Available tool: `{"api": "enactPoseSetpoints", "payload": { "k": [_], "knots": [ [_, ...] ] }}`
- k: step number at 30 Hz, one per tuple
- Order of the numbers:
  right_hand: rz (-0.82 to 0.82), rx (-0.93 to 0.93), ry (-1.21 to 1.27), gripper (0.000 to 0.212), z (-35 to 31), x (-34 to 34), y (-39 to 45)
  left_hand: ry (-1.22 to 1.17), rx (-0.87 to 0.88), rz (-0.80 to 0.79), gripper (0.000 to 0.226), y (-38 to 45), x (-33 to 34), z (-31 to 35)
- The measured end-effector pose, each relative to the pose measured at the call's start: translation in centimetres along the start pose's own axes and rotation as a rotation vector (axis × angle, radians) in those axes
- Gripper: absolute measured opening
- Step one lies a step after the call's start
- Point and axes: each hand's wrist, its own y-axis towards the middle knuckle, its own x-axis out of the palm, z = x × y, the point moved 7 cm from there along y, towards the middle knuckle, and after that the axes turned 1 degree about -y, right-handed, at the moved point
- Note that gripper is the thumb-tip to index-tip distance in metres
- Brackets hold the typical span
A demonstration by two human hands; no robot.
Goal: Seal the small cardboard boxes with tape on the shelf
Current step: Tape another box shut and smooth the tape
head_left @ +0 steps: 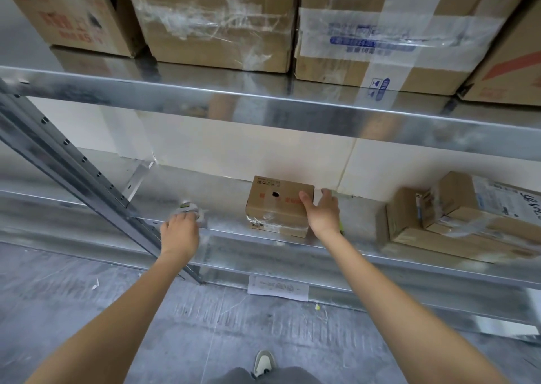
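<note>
Small cardboard box (278, 205) sits at the middle of the lower metal shelf (228, 225), near its front edge, with clear tape across its near face. Right hand (322, 213) lies against the box's right side, fingers straight, its grip open and holding nothing. Left hand (180, 232) curls over a roll of tape (188, 209) on the shelf, left of the box. Two stacked boxes (456, 216) rest far right.

Brown small box (278, 208) with red print, silver shelf (263, 246), grey floor (146, 310)
</note>
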Motion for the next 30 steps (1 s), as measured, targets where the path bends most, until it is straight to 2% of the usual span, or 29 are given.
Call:
{"api": "enactPoseSetpoints", "payload": {
  "k": [2, 3, 6, 8, 10, 12, 14, 17, 19, 25, 28, 30],
  "knots": [
    [0.11, -0.217, -0.066, 0.06, -2.3, -0.9, -0.9, -0.338, 0.054, 0.106, 0.024, -0.2, -2.1, 1.9],
    [0.132, -0.319, -0.085, 0.054, -3.5, -1.0, -1.3, -0.529, 0.07, 0.103, 0.023, -0.5, -3.0, 2.9],
    [-0.004, -0.477, -0.072, 0.047, -7.1, -0.4, -2.6, -0.848, 0.109, 0.134, 0.02, -1.4, -5.8, 6.3],
    [-0.225, -0.416, 0.098, 0.051, -8.9, 0.5, -3.3, -0.966, 0.136, 0.183, 0.024, -1.9, -7.2, 8.1],
    [-0.432, -0.273, 0.266, 0.06, -9.8, 1.8, -3.4, -1.088, 0.166, 0.195, 0.024, -2.4, -8.0, 10.0],
    [-0.564, -0.21, 0.328, 0.064, -10.2, 2.7, -3.5, -1.185, 0.182, 0.162, 0.02, -3.0, -8.3, 11.9],
    [-0.645, -0.21, 0.387, 0.051, -10.5, 2.9, -3.7, -1.24, 0.196, 0.13, 0.019, -3.7, -8.4, 13.5],
    [-0.661, -0.134, 0.535, 0.023, -10.4, 2.5, -3.4, -1.319, 0.184, 0.08, 0.018, -4.5, -7.9, 14.7],
    [-0.664, -0.064, 0.581, 0.014, -10.1, 2.3, -3.6, -1.337, 0.177, 0.058, 0.02, -5.0, -7.6, 15.0],
    [-0.574, -0.064, 0.555, 0.009, -9.5, 1.5, -4.4, -1.294, 0.159, 0.021, 0.021, -6.2, -6.7, 15.2],
    [-0.498, -0.133, 0.537, 0.019, -9.8, 0.9, -4.9, -1.27, 0.149, 0.003, 0.023, -6.4, -6.5, 15.2],
    [-0.46, -0.117, 0.526, 0.017, -9.5, 0.9, -4.8, -1.288, 0.161, -0.015, 0.023, -6.7, -6.7, 15.2]
  ]
}}
